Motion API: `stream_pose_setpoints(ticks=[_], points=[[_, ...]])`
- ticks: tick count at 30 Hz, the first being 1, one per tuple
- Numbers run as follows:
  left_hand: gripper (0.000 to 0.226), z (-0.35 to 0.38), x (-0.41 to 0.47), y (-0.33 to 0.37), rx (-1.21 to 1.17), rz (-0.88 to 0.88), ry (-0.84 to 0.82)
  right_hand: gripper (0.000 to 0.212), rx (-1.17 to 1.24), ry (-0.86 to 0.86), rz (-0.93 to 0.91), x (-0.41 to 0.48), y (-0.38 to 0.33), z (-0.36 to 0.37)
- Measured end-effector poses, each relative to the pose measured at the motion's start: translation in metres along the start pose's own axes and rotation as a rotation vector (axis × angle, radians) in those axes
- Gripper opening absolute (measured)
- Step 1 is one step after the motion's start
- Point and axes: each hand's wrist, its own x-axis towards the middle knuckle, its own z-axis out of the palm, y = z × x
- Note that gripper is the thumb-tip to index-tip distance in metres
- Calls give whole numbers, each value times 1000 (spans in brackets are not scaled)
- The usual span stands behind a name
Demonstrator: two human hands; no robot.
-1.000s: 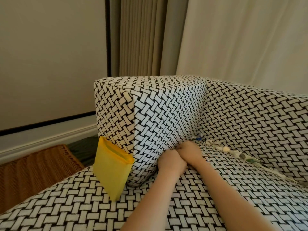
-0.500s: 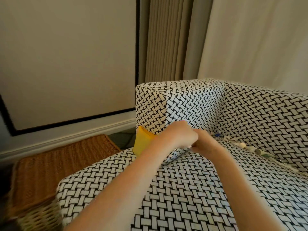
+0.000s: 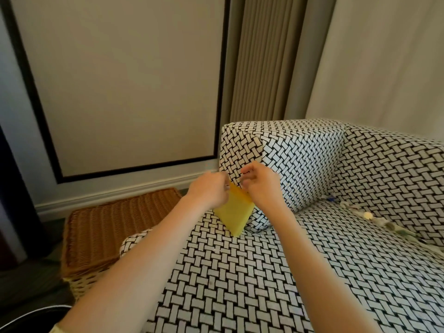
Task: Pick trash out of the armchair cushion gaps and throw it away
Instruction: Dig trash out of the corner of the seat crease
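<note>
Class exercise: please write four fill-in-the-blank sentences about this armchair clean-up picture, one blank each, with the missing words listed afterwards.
1. The bag between the left hand and the right hand is ____ in colour.
2. The wicker basket stands to the ____ of the armchair.
3. The trash in the cushion gap lies to the ____ of both hands.
4. The armchair's fabric is patterned in black and ____.

Missing words: yellow; left; right; white.

1. I see the left hand (image 3: 211, 191) and right hand (image 3: 261, 187), fingers curled, meeting at the yellow pouch's (image 3: 236, 213) top edge; blur hides any grip.
2. The pouch stands against the armchair's (image 3: 240, 284) arm.
3. Trash (image 3: 367, 215) lies along the back cushion gap.
</note>
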Motion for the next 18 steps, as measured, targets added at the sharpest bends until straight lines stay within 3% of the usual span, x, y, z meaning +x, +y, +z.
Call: stream_pose_setpoints(ticks=[2, 5, 12, 18], points=[[38, -1, 2, 1, -55, 23, 101, 27, -88, 31, -42, 7, 0, 6], [53, 0, 5, 1, 9, 59, 25, 18, -223, 44, -48, 15, 0, 12], [37, 11, 2, -16, -27, 2, 2, 10, -334, 8, -26, 15, -3, 21], [32, 5, 0, -17, -275, -25, 43, 14, -328, -84, 17, 15, -7, 16]])
